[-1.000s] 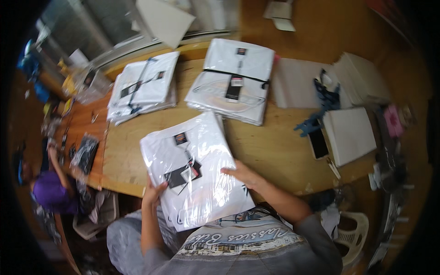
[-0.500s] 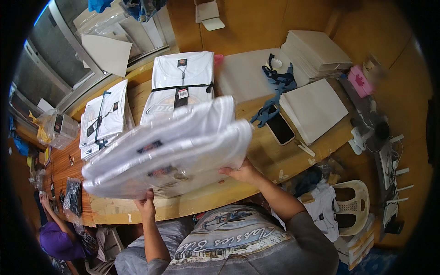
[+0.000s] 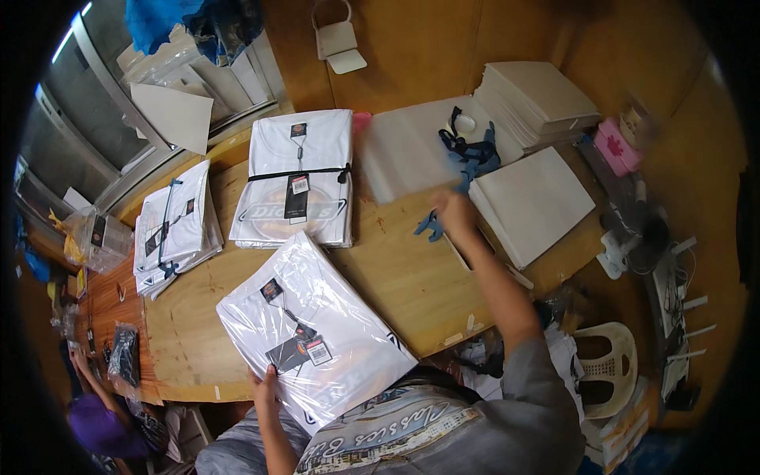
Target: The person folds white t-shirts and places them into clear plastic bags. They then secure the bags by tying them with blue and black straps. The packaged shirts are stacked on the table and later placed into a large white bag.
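A stack of folded white T-shirts [image 3: 356, 317] in clear plastic, with a black tag and a barcode label on top, rests tilted against my body and the table's near edge. My left hand [image 3: 266, 385] grips its lower left edge, thumb on top. My right hand [image 3: 457, 214], slightly blurred, reaches across the table with its fingers closed around the middle of a blue cloth strip [image 3: 429, 227]. The strip runs up to a tangle of blue and dark strips [image 3: 476, 154]. Under my right forearm lies the phone, mostly hidden.
Two tied stacks of bagged white shirts, a taller one [image 3: 269, 146] and a smaller one [image 3: 170, 226], stand at the back left. White board sheets [image 3: 538, 202] lie at the right. A pink box [image 3: 617, 149] sits beyond them. A person in purple [image 3: 99, 423] is at lower left.
The shirt stack has come down from the air towards my body and turned. My right hand has left it and moved up and right to the blue strip. My left hand still holds the stack.
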`<state>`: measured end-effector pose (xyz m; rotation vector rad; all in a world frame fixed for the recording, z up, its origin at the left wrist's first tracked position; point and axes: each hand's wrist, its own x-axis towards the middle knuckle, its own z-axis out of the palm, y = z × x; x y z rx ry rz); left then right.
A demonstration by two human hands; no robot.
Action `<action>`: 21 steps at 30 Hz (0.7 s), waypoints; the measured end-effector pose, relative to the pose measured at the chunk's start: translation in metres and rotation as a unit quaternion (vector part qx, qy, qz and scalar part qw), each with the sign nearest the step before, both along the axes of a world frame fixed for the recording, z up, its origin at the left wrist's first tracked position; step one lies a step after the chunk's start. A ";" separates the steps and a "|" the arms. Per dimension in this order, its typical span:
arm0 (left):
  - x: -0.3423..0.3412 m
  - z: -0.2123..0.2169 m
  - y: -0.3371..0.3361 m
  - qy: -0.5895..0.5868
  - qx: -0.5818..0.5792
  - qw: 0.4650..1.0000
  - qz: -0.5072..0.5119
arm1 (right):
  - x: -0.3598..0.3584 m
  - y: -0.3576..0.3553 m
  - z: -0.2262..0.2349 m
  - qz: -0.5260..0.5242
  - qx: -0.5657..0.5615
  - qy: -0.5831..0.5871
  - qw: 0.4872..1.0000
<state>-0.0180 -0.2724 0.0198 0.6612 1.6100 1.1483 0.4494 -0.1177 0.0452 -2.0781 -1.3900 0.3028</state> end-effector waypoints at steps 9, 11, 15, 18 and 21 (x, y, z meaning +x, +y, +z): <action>0.003 0.016 -0.001 0.129 -0.058 0.984 -0.104 | 0.124 0.090 0.003 -0.140 -0.079 -0.212 0.964; 0.006 0.030 -0.005 0.191 -0.078 0.971 -0.118 | 0.124 0.095 0.004 -0.136 -0.082 -0.193 0.968; -0.004 0.032 -0.002 0.263 -0.156 0.936 -0.172 | 0.143 0.098 -0.008 -0.114 -0.047 -0.167 0.978; 0.016 0.076 0.008 0.418 -0.291 0.835 -0.208 | 0.155 0.099 -0.020 -0.123 -0.040 -0.199 0.971; 0.005 0.068 -0.002 0.640 -0.112 0.743 -0.159 | 0.156 0.106 -0.007 -0.125 -0.052 -0.020 0.991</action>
